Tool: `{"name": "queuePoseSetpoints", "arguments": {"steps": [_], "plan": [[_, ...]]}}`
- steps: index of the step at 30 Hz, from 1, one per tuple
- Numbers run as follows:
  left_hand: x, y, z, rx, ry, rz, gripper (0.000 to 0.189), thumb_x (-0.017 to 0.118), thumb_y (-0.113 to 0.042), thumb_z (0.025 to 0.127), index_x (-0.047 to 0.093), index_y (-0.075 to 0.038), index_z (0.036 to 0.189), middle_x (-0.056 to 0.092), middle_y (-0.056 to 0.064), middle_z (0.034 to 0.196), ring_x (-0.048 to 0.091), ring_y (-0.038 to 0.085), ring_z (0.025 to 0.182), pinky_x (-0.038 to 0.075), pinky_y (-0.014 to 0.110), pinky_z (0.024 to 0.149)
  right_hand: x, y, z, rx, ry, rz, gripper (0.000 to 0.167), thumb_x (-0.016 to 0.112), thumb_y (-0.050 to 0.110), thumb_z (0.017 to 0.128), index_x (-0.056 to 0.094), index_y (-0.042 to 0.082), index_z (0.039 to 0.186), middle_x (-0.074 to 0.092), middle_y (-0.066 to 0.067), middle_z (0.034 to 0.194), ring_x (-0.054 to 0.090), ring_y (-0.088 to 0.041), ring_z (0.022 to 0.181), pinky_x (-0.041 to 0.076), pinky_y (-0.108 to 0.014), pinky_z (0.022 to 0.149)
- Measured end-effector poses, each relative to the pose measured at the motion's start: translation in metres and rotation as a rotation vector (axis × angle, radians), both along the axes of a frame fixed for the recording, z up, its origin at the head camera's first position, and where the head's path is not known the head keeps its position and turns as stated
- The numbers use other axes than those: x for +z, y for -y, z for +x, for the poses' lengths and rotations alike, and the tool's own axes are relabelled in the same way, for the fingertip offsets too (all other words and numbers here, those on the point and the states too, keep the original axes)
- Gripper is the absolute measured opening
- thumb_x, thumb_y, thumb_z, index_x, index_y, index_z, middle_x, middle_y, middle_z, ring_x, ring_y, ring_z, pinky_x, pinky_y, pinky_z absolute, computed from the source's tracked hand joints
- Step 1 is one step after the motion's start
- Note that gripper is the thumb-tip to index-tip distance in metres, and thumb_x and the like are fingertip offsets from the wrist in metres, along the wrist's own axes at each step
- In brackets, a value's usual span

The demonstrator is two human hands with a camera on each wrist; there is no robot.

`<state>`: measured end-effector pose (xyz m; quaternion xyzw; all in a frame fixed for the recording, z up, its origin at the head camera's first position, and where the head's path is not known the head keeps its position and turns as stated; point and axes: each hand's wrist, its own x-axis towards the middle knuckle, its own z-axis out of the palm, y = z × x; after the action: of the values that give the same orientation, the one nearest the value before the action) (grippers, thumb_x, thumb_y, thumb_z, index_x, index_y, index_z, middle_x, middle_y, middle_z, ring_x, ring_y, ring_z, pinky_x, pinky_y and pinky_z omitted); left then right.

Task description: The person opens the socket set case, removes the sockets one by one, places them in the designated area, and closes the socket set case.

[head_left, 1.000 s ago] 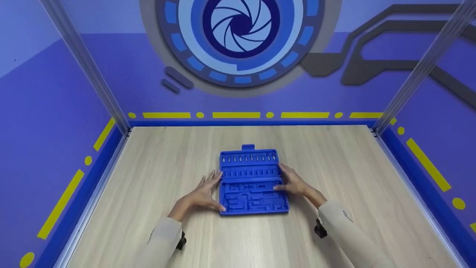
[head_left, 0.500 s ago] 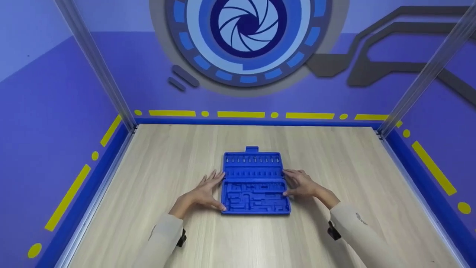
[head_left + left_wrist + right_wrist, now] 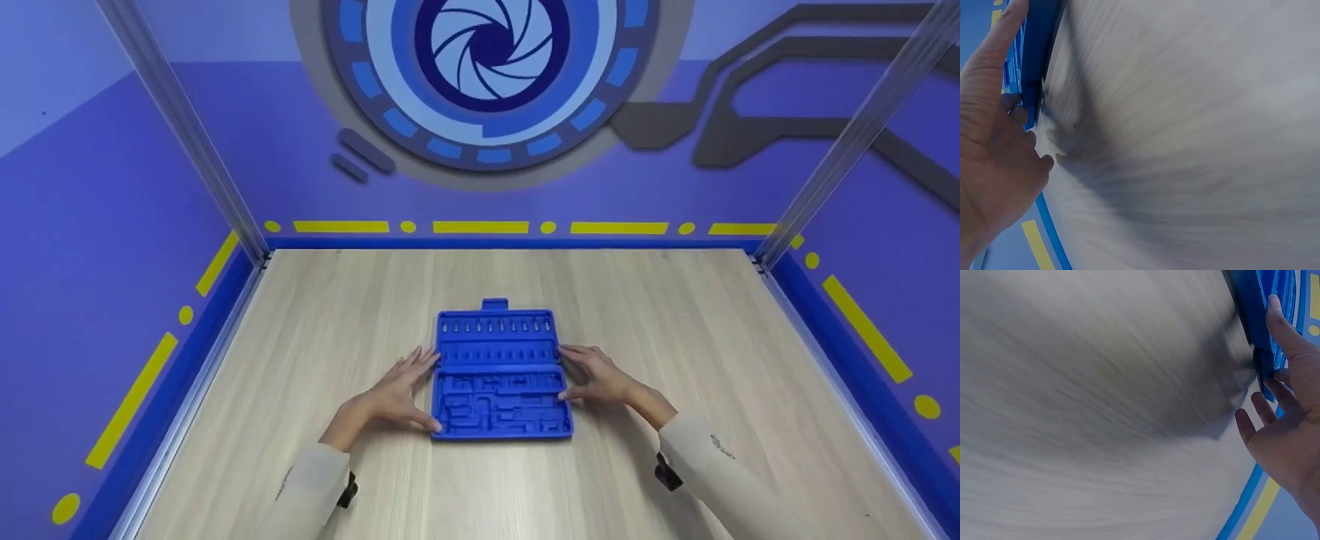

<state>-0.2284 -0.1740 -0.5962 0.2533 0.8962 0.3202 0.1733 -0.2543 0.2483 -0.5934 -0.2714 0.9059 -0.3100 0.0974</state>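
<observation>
A blue plastic tool case [image 3: 501, 358] lies unfolded on the wooden table, latch side away from me. Small metal bits [image 3: 502, 327] stand in a row along its far half, while the near half shows moulded slots without tools. At the left side, my left hand [image 3: 390, 397] touches the case with spread fingers, thumb at the near corner. Opposite it, my right hand [image 3: 600, 381] has its thumb on the near half's right rim and its fingertips by the hinge. Both wrist views show the case's side edge [image 3: 1039, 50] against loosely extended fingers.
The pale wooden tabletop [image 3: 315, 300] surrounds the case. Blue printed panels [image 3: 480, 202] close in the back and both sides, with metal corner posts [image 3: 184, 127] between them. Each sleeve carries a small black wrist device [image 3: 667, 474].
The case has slid slightly towards me and sits straighter. My right thumb has shifted from inside the near half out to its rim. The left hand has moved along with the case.
</observation>
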Motion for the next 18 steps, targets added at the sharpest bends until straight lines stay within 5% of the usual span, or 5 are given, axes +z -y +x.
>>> {"name": "queuePoseSetpoints", "arguments": {"steps": [4, 8, 18], "plan": [[0.001, 0.003, -0.001, 0.035, 0.039, 0.05, 0.12, 0.093, -0.045, 0.07, 0.026, -0.008, 0.162, 0.015, 0.015, 0.172, 0.007, 0.039, 0.16, 0.015, 0.063, 0.127, 0.0, 0.002, 0.001, 0.006, 0.017, -0.011, 0.093, 0.087, 0.03, 0.081, 0.04, -0.013, 0.149, 0.042, -0.032, 0.155, 0.038, -0.053, 0.14, 0.027, -0.073, 0.114], [0.001, 0.002, -0.003, 0.016, -0.035, 0.038, 0.117, 0.095, -0.043, 0.068, 0.034, -0.002, 0.158, 0.019, 0.017, 0.171, 0.009, 0.042, 0.159, 0.017, 0.063, 0.127, 0.001, 0.005, 0.002, 0.026, 0.008, -0.024, 0.093, 0.088, 0.028, 0.081, 0.04, -0.014, 0.148, 0.043, -0.033, 0.154, 0.037, -0.055, 0.141, 0.026, -0.075, 0.112], [0.001, 0.003, 0.0, -0.055, -0.004, 0.024, 0.13, 0.098, -0.037, 0.065, 0.02, 0.008, 0.159, 0.003, 0.026, 0.171, 0.005, 0.048, 0.158, 0.014, 0.063, 0.127, 0.001, 0.012, 0.001, 0.036, -0.016, 0.003, 0.093, 0.089, 0.031, 0.078, 0.044, -0.013, 0.147, 0.047, -0.031, 0.151, 0.042, -0.051, 0.138, 0.031, -0.071, 0.111]]}}
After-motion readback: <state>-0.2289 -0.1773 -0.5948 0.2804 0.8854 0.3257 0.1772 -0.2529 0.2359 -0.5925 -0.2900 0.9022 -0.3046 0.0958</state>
